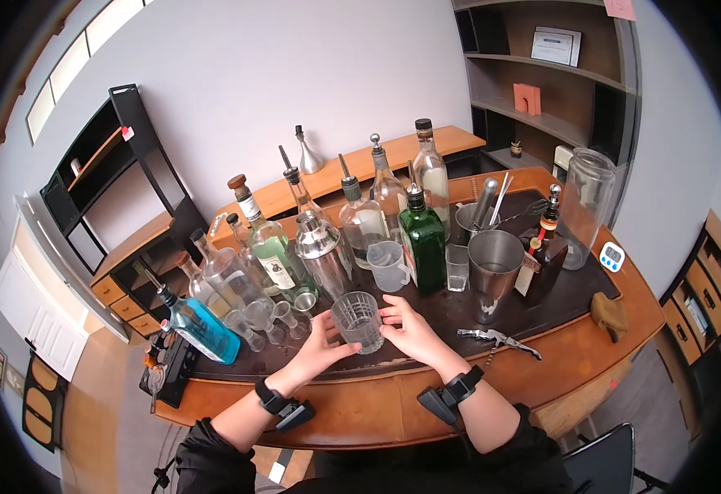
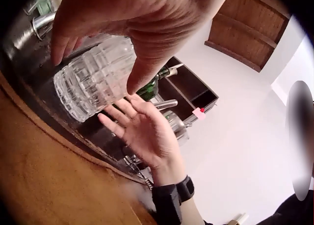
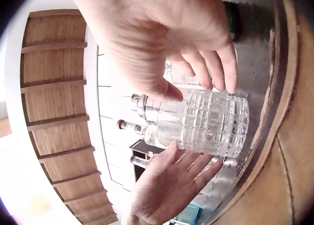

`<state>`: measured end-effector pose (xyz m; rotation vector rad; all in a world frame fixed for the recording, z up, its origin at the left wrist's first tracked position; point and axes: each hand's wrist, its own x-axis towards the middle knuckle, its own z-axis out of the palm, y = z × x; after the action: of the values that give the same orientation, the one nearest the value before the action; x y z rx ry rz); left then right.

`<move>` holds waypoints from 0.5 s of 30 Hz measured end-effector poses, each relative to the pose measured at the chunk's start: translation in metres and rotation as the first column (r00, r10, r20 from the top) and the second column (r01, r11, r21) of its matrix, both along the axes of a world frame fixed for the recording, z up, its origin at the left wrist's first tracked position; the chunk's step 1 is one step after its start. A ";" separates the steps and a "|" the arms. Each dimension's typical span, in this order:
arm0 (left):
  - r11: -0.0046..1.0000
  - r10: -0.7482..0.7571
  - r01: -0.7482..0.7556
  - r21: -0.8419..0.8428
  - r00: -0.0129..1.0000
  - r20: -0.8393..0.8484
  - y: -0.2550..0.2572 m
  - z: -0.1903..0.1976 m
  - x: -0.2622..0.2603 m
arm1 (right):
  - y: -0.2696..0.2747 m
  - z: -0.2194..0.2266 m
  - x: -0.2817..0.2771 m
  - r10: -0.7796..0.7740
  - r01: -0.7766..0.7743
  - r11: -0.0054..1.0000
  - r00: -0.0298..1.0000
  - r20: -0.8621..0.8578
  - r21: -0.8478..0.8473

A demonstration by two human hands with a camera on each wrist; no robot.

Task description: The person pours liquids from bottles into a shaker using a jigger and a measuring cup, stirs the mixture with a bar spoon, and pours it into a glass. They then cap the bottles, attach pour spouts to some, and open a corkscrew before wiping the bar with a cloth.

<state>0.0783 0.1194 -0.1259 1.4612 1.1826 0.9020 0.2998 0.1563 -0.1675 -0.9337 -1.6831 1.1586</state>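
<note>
1. Desk (image 1: 377, 409), wooden, curved front, dark inset mat (image 1: 434, 333).
2. Jar (image 1: 588, 206), tall, clear glass; at the desk's right end.
3. Green bottle (image 1: 424, 251), square-shouldered, pourer fitted; behind the hands, among other bottles.
4. Blue bottle (image 1: 204, 329), pourer fitted; leaning, left of the small stemmed glasses.
5. Metal tin (image 1: 495, 272), open-topped; right of the green bottle.
6. Left hand (image 1: 318, 350), bare; at the tumbler's left side, thumb and fingers apart, loosely bent about it. Firm contact cannot be told.
7. Right hand (image 1: 416, 331), bare; at the tumbler's right side, fingers extended, thumb apart from them. Firm contact likewise cannot be told.
8. Tumbler (image 1: 357, 321), clear, cut in a grid pattern; upright between both hands, near the mat's front edge.
9. Corkscrew (image 1: 500, 339), metal, folding type; on the desk, right of the right hand.
10. Timer (image 1: 611, 257), white, blue buttons; near the jar's base.
</note>
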 end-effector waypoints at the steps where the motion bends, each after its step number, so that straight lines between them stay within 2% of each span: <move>1: 1.000 -0.002 0.002 -0.010 1.000 0.026 0.003 -0.001 0.006 | 0.000 0.000 0.001 0.017 -0.017 0.999 1.000 -0.012 -0.039; 3: 1.000 -0.011 0.012 -0.020 0.998 0.058 0.010 -0.007 0.012 | 0.000 0.003 0.002 0.023 -0.024 0.999 1.000 -0.019 -0.045; 5: 0.995 0.001 -0.007 0.097 0.998 0.065 0.021 -0.021 0.018 | -0.001 0.004 0.002 0.026 -0.027 0.998 0.999 -0.023 -0.053; 6: 0.994 0.036 -0.042 0.099 0.998 0.055 0.025 -0.026 0.018 | -0.002 0.004 0.002 0.019 -0.019 0.999 1.000 -0.023 -0.037; 9: 0.991 0.064 -0.070 0.116 0.997 0.049 0.022 -0.018 0.026 | -0.003 0.007 0.002 0.005 -0.006 0.999 0.999 -0.035 -0.031; 11: 0.987 0.084 -0.091 0.130 0.995 0.059 0.024 -0.020 0.031 | -0.003 0.009 0.001 -0.052 0.052 0.999 0.996 -0.078 0.008; 13: 0.970 0.091 -0.104 0.219 0.993 0.068 0.028 -0.017 0.039 | -0.004 0.014 0.001 -0.103 0.108 0.994 0.988 -0.115 0.033; 15: 0.971 0.063 -0.090 0.220 0.990 0.125 0.034 -0.009 0.048 | -0.001 0.018 0.001 -0.263 0.299 0.937 0.944 -0.200 0.181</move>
<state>0.1258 0.1537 -0.1350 1.5269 1.0831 1.1913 0.3009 0.1550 -0.1493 -0.8811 -1.4433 0.8275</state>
